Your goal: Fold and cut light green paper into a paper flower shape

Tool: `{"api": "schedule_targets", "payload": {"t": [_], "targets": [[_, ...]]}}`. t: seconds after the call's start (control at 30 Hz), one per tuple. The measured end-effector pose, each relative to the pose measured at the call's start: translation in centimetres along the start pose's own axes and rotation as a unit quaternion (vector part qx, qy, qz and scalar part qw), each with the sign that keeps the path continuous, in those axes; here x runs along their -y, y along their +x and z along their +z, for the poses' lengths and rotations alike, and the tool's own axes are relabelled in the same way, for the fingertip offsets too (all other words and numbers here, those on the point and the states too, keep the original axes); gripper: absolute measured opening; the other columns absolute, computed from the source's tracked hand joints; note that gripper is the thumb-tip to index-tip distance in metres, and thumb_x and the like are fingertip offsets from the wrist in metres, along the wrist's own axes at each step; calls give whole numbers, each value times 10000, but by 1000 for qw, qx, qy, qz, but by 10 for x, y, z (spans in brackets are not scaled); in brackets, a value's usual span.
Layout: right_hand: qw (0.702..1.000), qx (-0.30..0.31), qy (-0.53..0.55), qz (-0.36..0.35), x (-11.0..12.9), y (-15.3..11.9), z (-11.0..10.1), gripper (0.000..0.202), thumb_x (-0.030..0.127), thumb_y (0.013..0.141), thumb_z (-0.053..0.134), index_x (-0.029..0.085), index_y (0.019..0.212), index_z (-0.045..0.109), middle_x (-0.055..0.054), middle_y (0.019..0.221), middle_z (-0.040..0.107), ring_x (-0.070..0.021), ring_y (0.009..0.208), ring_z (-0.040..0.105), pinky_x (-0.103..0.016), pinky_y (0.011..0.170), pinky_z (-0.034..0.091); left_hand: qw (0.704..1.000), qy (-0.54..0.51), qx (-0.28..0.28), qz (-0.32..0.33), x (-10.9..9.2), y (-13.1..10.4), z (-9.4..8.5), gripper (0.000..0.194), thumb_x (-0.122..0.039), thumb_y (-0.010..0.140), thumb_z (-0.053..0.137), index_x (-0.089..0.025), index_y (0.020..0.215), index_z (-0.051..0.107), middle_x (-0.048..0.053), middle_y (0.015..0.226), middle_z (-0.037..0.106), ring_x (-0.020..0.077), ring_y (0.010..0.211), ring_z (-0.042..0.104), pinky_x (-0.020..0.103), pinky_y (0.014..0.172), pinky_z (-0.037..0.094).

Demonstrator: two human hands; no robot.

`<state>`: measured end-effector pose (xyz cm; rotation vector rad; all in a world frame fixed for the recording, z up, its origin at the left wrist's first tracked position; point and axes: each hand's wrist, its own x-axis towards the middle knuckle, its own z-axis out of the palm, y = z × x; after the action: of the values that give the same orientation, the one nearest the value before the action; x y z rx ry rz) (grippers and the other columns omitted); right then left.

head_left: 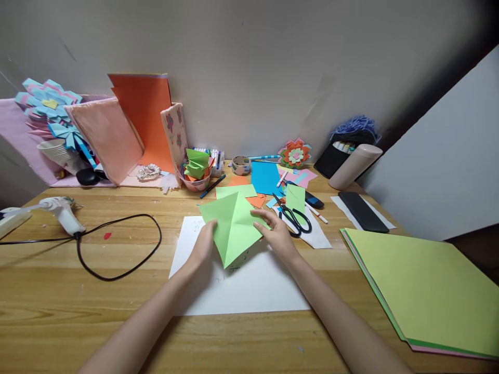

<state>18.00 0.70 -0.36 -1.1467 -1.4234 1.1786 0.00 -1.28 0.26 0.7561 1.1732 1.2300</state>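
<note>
A light green square of paper point(234, 228) with a crease down its middle is held up at an angle between my hands. My left hand point(205, 240) grips its left corner, thumb on the front face and the other fingers hidden behind. At the right corner, my right hand point(276, 234) has its fingers closed on the edge. Beneath lies a white sheet point(241, 296) with small marks on it. Black-handled scissors point(293, 217) rest just beyond my right hand, beside a small green paper piece point(296, 198).
A stack of coloured paper point(440, 285) lies at the right, near a black phone point(362, 211). A blue sheet point(265, 177), a tape roll point(241, 165) and a bowl of folded paper point(196, 182) stand behind. A black cable point(117, 221) loops at the left.
</note>
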Motion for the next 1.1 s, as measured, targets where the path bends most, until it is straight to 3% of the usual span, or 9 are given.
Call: {"api": "schedule_targets", "payload": {"t": [0.1, 0.2, 0.3, 0.4, 0.57, 0.7, 0.9, 1.0, 1.1], "targets": [[999, 35, 7, 28, 0, 2, -6, 280, 292, 748, 557, 190, 993, 647, -84, 1092, 625, -202, 883, 620, -264, 560, 512, 991, -110, -53, -52, -8, 4, -3, 213, -233, 782, 501, -131, 924, 622, 99, 957, 701, 238, 871, 658, 349, 808, 512], [991, 118, 24, 50, 3, 3, -16, 327, 243, 754, 504, 205, 1043, 653, -70, 1077, 644, -165, 718, 652, -317, 632, 526, 980, -179, -44, -75, -13, 7, -6, 233, -206, 765, 540, -126, 972, 610, 108, 970, 699, 242, 845, 669, 361, 781, 537], [974, 227, 16, 15, 9, 4, -29, 460, 182, 716, 534, 262, 1166, 591, -49, 1231, 578, -230, 1027, 599, -363, 846, 485, 979, -182, -30, -90, -15, 9, -12, 239, -194, 775, 537, -119, 991, 606, 114, 949, 704, 245, 824, 676, 375, 769, 548], [962, 267, -51, -28, 12, 4, -38, 530, 171, 707, 608, 305, 1216, 546, -35, 1299, 522, -253, 1238, 429, -396, 1000, 365, 985, -143, -8, -95, -16, 10, -16, 238, -187, 768, 560, -103, 984, 611, 130, 944, 705, 248, 817, 678, 364, 762, 548], [978, 193, -25, -78, 7, 7, -30, 276, 288, 640, 748, 260, 907, 686, -61, 1259, 504, -257, 1179, 475, -378, 951, 409, 991, -54, 91, -76, -15, 6, -17, 351, -214, 714, 664, -120, 1047, 604, 136, 1049, 677, 255, 888, 660, 339, 775, 527], [989, 128, 38, -66, 2, 8, -19, 150, 357, 680, 717, 219, 694, 661, -59, 1229, 516, -248, 1144, 495, -357, 896, 437, 983, 6, 168, -75, -15, 2, -18, 444, -294, 695, 701, -137, 1097, 600, 122, 1026, 685, 245, 896, 652, 316, 752, 508], [995, 41, 96, -4, -6, 6, -9, 317, 381, 733, 661, 220, 1005, 640, -63, 1053, 643, -238, 1025, 573, -362, 865, 456, 948, 48, 300, -98, -14, -5, -12, 428, -332, 745, 640, -175, 1142, 609, 148, 1113, 645, 263, 971, 631, 345, 801, 492], [995, -9, 96, 4, -7, 4, -6, 309, 381, 719, 673, 188, 959, 644, -71, 989, 662, -238, 938, 603, -359, 821, 473, 955, 18, 279, -95, -13, -6, -7, 443, -371, 755, 628, -207, 1165, 594, 131, 1216, 588, 272, 1058, 587, 371, 867, 474], [994, -47, 101, -16, -6, 2, -2, 314, 354, 707, 690, 190, 966, 623, -63, 999, 654, -222, 940, 594, -336, 823, 467, 967, -55, 244, -53, -12, -7, -4, 565, -559, 767, 530, -211, 1211, 549, 132, 1283, 533, 295, 1163, 502, 412, 908, 453]]}}
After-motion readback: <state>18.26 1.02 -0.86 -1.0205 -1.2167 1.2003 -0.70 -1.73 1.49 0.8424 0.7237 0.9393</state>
